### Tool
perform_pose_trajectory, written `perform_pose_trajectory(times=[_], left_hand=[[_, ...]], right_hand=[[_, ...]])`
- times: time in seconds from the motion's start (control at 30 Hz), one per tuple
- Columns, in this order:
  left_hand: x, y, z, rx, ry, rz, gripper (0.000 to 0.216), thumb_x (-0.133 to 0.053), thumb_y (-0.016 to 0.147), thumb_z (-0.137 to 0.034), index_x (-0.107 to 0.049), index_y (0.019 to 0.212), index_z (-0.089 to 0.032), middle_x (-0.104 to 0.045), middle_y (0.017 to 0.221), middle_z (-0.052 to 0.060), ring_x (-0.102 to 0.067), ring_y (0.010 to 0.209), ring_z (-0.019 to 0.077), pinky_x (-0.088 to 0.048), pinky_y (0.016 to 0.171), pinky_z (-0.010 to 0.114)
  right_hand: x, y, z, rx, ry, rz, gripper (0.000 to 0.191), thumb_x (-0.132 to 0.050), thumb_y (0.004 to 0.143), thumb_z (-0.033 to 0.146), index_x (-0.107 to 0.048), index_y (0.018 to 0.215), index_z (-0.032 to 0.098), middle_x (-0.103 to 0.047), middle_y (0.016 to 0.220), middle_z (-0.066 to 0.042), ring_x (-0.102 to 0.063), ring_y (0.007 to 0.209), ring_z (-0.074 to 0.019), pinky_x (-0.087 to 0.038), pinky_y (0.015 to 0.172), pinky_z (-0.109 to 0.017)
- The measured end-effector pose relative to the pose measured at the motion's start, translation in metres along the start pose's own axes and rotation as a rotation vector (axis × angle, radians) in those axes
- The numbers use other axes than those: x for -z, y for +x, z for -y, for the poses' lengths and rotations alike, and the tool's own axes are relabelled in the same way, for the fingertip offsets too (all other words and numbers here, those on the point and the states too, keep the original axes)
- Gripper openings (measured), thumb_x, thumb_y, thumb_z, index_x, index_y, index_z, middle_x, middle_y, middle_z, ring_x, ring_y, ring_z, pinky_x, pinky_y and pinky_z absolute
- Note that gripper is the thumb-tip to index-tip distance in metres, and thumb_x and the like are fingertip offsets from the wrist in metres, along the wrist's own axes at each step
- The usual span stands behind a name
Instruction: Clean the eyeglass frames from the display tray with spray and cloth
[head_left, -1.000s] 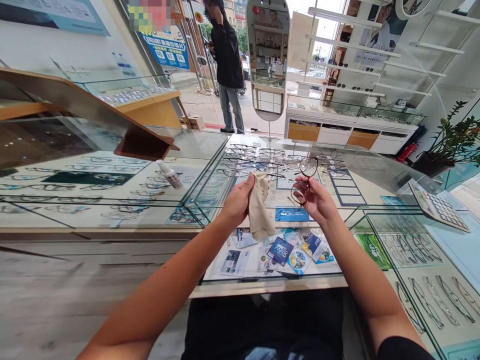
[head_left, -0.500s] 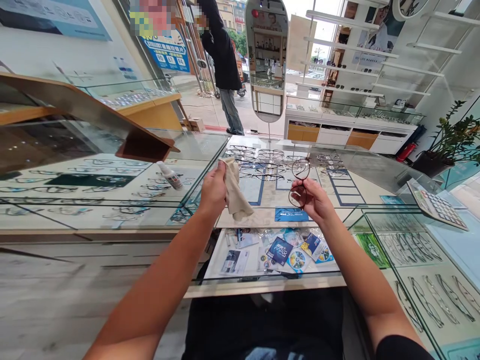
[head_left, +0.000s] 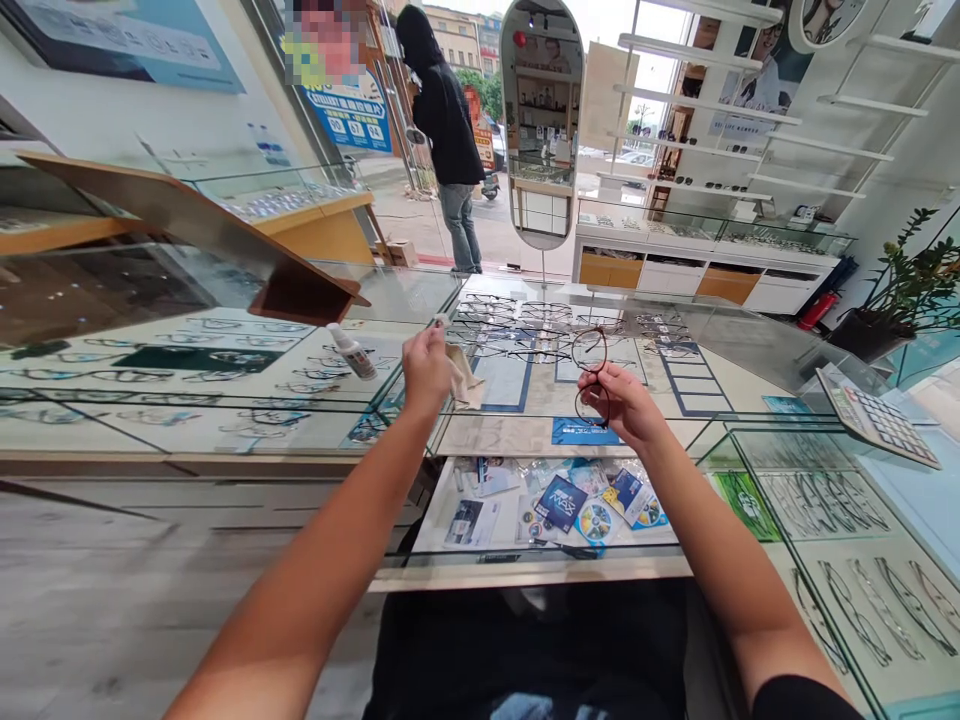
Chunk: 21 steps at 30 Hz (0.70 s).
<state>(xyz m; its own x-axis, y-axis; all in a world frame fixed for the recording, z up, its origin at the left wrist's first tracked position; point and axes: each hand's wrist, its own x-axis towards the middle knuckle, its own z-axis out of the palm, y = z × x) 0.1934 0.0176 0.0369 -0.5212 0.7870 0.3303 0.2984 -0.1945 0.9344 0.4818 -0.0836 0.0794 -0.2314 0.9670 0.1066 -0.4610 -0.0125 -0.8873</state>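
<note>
My left hand (head_left: pixel 426 375) is closed, a bit of pale material poking out above its fingers. The beige cloth (head_left: pixel 465 382) shows just to its right, partly behind the hand, and appears gripped in it. My right hand (head_left: pixel 621 400) pinches a pair of round, dark-reddish eyeglasses (head_left: pixel 589 350) by the frame, one lens above the other, over the glass counter. Left of my left hand, a small white bottle (head_left: pixel 351 350) stands tilted in the picture on the glass top. Rows of eyeglasses (head_left: pixel 517 325) lie on the counter beyond both hands.
Below my hands, a drawer (head_left: pixel 427 535) holds cards and packets. A glass case of frames (head_left: pixel 847 500) and a calculator-like board (head_left: pixel 877 415) are at right. A brown wooden stand (head_left: pixel 225 235) rises at left. Outside stands a person in black (head_left: pixel 450 130).
The cloth no longer hangs long from my left hand; less of it shows, behind the hand. My right hand and the eyeglasses have dropped slightly. The view has shifted a little.
</note>
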Motion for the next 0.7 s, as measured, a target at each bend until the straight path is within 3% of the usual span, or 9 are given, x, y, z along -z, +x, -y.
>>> perform_pose_trajectory(times=[0.13,0.2,0.27,0.33,0.43,0.53,0.7], left_hand=[[-0.002,-0.018,-0.006,-0.116,0.186,0.103,0.033,-0.056,0.098,-0.037,-0.071,0.074,-0.019,-0.069,0.128,0.017,-0.051,0.136,0.0372,-0.029,0.121,0.060],[-0.001,-0.029,-0.015,-0.252,0.265,0.168,0.039,-0.052,0.100,-0.040,-0.072,0.072,-0.020,-0.072,0.125,0.017,-0.053,0.133,0.0388,-0.029,0.118,0.064],[0.001,-0.040,-0.028,-0.463,0.254,0.247,0.035,-0.053,0.099,-0.042,-0.076,0.086,-0.020,-0.073,0.127,0.016,-0.056,0.131,0.0366,-0.032,0.118,0.061],[0.004,-0.050,-0.045,-0.700,0.185,0.353,0.035,-0.061,0.094,-0.046,-0.075,0.111,-0.019,-0.071,0.134,0.015,-0.057,0.132,0.0340,-0.035,0.120,0.055],[0.007,-0.066,-0.072,-0.943,0.098,0.498,0.073,-0.077,0.082,-0.060,-0.062,0.140,-0.018,-0.065,0.145,0.016,-0.054,0.140,0.0343,-0.035,0.122,0.050],[0.009,-0.079,-0.095,-1.002,0.060,0.558,0.086,-0.081,0.075,-0.069,-0.062,0.143,-0.021,-0.067,0.143,0.016,-0.054,0.140,0.0352,-0.036,0.122,0.049],[0.014,-0.078,-0.128,-1.029,0.008,0.571,0.065,-0.082,0.075,-0.067,-0.075,0.121,-0.023,-0.078,0.118,0.011,-0.068,0.120,0.0312,-0.044,0.112,0.045]], right_hand=[[0.003,0.002,0.000,0.000,-0.030,0.020,0.037,-0.092,0.063,0.047,-0.070,0.076,0.022,-0.073,0.081,-0.002,-0.061,0.074,-0.0135,-0.049,0.069,-0.026],[0.004,0.003,0.001,-0.006,-0.061,0.040,0.035,-0.091,0.064,0.047,-0.070,0.076,0.021,-0.073,0.081,-0.003,-0.061,0.074,-0.0139,-0.048,0.068,-0.026],[0.004,0.002,0.003,-0.026,-0.092,0.071,0.035,-0.090,0.065,0.047,-0.070,0.075,0.021,-0.073,0.079,-0.003,-0.060,0.071,-0.0133,-0.046,0.066,-0.026],[0.003,0.001,0.007,-0.064,-0.111,0.116,0.036,-0.091,0.065,0.047,-0.069,0.074,0.019,-0.072,0.077,-0.002,-0.059,0.070,-0.0124,-0.045,0.066,-0.025],[0.000,-0.002,0.016,-0.124,-0.125,0.216,0.038,-0.092,0.064,0.047,-0.069,0.072,0.018,-0.072,0.074,-0.002,-0.061,0.070,-0.0123,-0.045,0.065,-0.024],[-0.005,-0.004,0.027,-0.165,-0.175,0.334,0.037,-0.091,0.068,0.047,-0.070,0.074,0.017,-0.072,0.074,-0.002,-0.062,0.067,-0.0122,-0.045,0.063,-0.024],[-0.015,-0.004,0.056,-0.153,-0.299,0.437,0.036,-0.090,0.071,0.048,-0.072,0.076,0.017,-0.074,0.075,-0.003,-0.065,0.073,-0.0138,-0.049,0.070,-0.026]])
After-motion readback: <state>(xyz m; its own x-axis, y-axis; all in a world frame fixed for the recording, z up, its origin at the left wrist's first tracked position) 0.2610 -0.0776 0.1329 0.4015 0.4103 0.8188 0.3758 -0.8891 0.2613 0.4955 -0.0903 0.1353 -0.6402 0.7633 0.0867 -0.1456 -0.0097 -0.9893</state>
